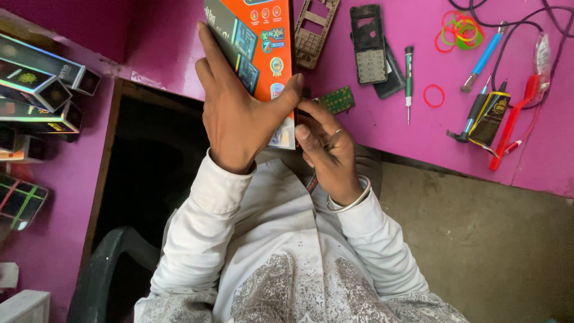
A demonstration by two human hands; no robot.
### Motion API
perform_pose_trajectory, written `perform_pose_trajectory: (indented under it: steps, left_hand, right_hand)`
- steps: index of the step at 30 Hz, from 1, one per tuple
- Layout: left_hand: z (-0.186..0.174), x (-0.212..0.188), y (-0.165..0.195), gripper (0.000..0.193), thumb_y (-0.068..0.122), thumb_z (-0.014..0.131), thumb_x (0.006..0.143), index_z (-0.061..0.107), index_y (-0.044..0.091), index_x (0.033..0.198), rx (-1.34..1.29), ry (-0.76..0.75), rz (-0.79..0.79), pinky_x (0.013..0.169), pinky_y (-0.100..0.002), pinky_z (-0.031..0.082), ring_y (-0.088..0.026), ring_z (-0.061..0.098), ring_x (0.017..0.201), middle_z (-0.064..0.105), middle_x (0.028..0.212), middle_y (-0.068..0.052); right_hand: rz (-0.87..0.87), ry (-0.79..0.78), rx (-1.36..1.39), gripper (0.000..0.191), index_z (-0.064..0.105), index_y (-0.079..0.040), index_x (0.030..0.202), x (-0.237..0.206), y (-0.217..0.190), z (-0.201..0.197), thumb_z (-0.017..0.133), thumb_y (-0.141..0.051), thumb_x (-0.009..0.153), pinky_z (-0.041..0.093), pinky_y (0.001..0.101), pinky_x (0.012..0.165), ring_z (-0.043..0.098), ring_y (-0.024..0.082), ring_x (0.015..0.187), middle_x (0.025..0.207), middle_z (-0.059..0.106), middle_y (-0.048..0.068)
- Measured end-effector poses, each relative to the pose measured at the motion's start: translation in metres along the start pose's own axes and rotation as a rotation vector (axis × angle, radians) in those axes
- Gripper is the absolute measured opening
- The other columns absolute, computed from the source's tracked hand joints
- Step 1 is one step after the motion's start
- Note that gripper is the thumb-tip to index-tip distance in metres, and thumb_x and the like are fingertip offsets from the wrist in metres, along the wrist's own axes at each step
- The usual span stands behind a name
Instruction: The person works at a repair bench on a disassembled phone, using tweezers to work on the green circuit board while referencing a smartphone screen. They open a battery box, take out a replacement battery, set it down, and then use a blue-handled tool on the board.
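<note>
Hold the orange phone box (263,54) tight in the left hand (239,116) above the pink table (382,119), picking gently at its bottom corner with pinched right hand (326,146) fingers.

A single head-worn camera looks steeply down over the person's chest and white sleeves, close to both hands at mid-frame. The view faces a magenta work surface (382,119) that fills the top and runs down the left side, with bare floor (490,251) at lower right. No second view shares the scene
</note>
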State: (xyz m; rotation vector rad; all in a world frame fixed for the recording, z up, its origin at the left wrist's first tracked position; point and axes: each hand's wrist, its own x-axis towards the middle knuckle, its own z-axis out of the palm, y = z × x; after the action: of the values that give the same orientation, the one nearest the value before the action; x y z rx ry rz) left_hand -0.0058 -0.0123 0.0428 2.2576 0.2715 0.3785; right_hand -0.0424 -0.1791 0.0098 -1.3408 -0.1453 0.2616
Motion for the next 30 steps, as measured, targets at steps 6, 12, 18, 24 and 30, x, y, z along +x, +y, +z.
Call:
perform_pose_trajectory:
  steps: [6,12,18,24,30]
  left_hand:
    - [0.002,0.0,-0.01,0.124,0.046,0.095,0.083,0.013,-0.007,0.159,-0.119,-0.004,0.094,0.098,-0.044,0.056,-0.036,0.065,0.117,0.054,0.133,-0.02]
    - [0.002,-0.009,-0.01,0.124,0.043,0.094,0.078,0.016,-0.006,0.162,-0.105,-0.016,0.073,0.094,-0.043,0.054,-0.036,0.064,0.113,0.056,0.127,-0.021]
    - [-0.002,-0.017,-0.012,0.099,0.033,0.079,0.091,0.022,-0.008,0.16,-0.311,-0.116,0.175,0.11,-0.039,0.053,-0.028,0.065,0.119,0.059,0.129,-0.018]
    - [-0.012,-0.013,-0.043,0.057,0.027,0.059,0.112,0.048,-0.02,0.143,-1.567,-0.423,-0.196,0.088,-0.031,0.046,-0.02,0.058,0.096,0.062,0.11,-0.016]
    - [-0.025,-0.019,-0.051,0.056,0.035,0.061,0.095,0.061,-0.015,0.119,-1.028,-0.037,-0.15,0.095,-0.037,0.056,-0.021,0.066,0.102,0.068,0.116,-0.02]
  right_hand:
    - [-0.083,-0.017,0.026,0.04,0.052,-0.005,0.147,0.001,0.005,0.005,0.061,-0.022,0.113,0.038,0.0188,0.059,0.048,-0.001,0.068,0.098,0.067,0.001]
    - [-0.1,-0.001,0.043,0.05,0.037,-0.007,0.147,-0.001,0.004,0.008,0.058,-0.012,0.102,0.052,0.0192,0.067,0.064,0.005,0.086,0.117,0.072,0.006]
    - [-0.112,0.037,-0.171,0.027,0.055,0.005,0.128,0.016,0.003,0.0,0.057,0.002,0.101,0.056,0.0288,0.08,0.066,0.015,0.094,0.108,0.068,0.012]
    - [-0.048,0.105,0.061,0.045,0.052,0.004,0.139,0.005,-0.016,-0.021,0.053,-0.006,0.095,0.054,0.0298,0.076,0.065,0.014,0.088,0.109,0.069,0.009]
    - [-0.194,0.142,0.045,0.051,0.053,0.007,0.146,0.005,-0.016,-0.024,0.057,-0.006,0.097,0.05,0.0253,0.096,0.061,0.011,0.105,0.119,0.066,0.009]
